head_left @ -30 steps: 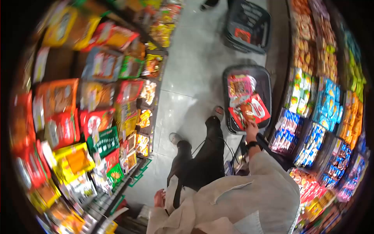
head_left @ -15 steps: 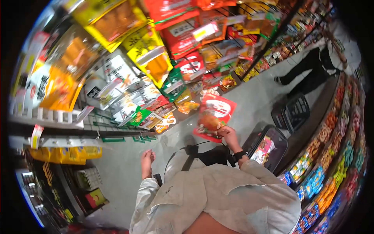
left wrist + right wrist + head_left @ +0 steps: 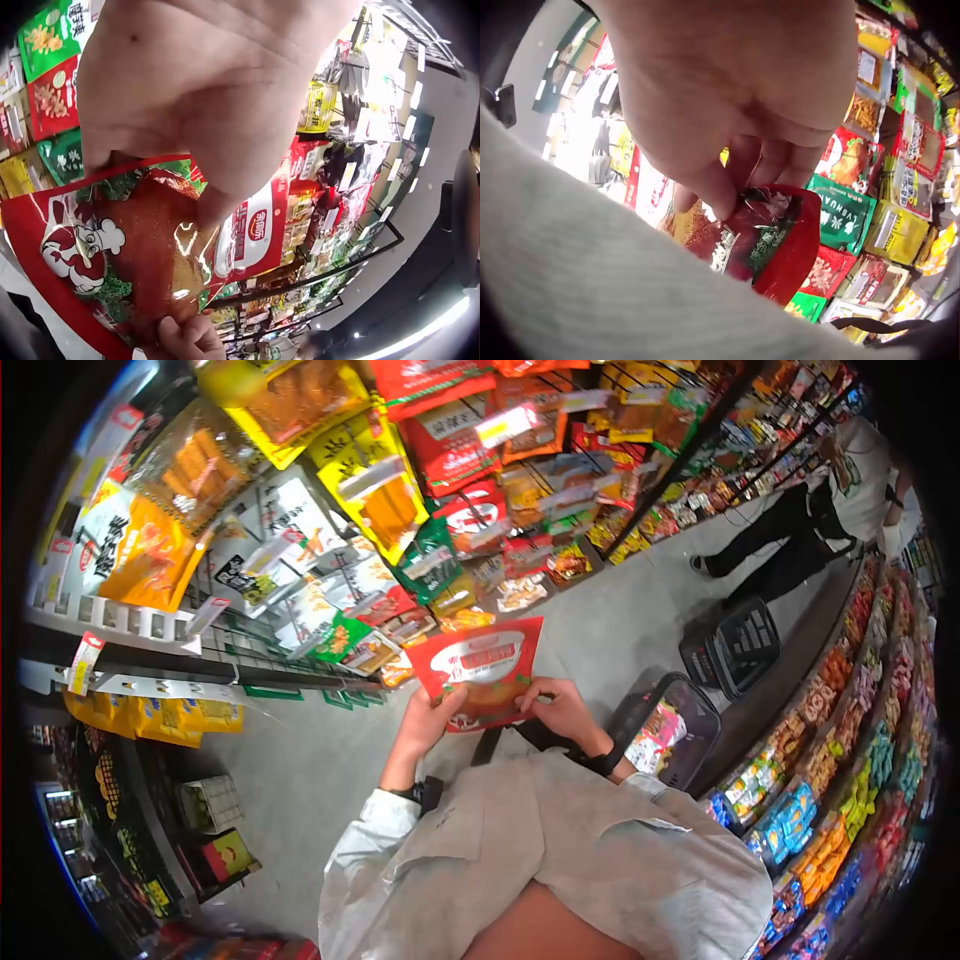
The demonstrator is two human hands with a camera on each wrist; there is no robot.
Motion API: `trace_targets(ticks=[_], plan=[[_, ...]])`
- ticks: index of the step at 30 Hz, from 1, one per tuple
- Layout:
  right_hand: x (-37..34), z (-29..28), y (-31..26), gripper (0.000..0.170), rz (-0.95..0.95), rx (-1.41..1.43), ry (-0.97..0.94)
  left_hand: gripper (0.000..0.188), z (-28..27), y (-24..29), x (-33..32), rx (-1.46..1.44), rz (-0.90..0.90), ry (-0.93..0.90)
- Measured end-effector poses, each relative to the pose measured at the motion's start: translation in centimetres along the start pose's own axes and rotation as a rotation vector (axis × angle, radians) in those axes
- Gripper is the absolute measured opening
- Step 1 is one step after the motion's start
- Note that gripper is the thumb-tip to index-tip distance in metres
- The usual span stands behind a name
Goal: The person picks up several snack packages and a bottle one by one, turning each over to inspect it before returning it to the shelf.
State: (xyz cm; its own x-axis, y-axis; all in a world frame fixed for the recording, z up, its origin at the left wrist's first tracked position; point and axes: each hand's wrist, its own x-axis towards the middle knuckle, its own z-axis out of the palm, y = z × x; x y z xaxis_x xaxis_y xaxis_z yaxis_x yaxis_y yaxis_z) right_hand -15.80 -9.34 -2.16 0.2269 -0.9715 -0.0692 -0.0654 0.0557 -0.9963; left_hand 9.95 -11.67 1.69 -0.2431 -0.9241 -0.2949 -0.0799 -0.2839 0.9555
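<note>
Your sleeve [image 3: 607, 262] fills the lower left of the right wrist view, covering part of the red snack packet [image 3: 490, 660]. Your palm hides your left fingertips in the left wrist view, but that view shows the packet's cartoon chef bird [image 3: 81, 255], indistinct from the head. The packet is between your hands, before your torso. Your left hand [image 3: 428, 718] pinches its lower left, thumb across the front; your right hand [image 3: 562, 710] pinches its lower right, fingers curled. Hanging packets [image 3: 385, 505] lie beyond; a black basket [image 3: 692, 760] stands to your right.
</note>
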Motion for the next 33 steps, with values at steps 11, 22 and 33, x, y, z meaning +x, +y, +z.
trace_targets(ticks=[11, 22, 33], plan=[[-7.4, -16.4, -0.4, 0.017, 0.05, 0.146, 0.194, 0.027, 18.5, 4.0, 2.3, -0.141, -0.034, -0.074], [-10.2, -21.7, 3.0, 0.023, 0.222, 0.084, 0.134, 0.029, 25.9, 1.1, 0.0, -0.198, -0.104, 0.063], [-7.7, -19.1, 1.6, 0.02, 0.228, 0.015, 0.039, 0.026, 22.0, -1.4, 0.1, -0.259, -0.103, 0.137]])
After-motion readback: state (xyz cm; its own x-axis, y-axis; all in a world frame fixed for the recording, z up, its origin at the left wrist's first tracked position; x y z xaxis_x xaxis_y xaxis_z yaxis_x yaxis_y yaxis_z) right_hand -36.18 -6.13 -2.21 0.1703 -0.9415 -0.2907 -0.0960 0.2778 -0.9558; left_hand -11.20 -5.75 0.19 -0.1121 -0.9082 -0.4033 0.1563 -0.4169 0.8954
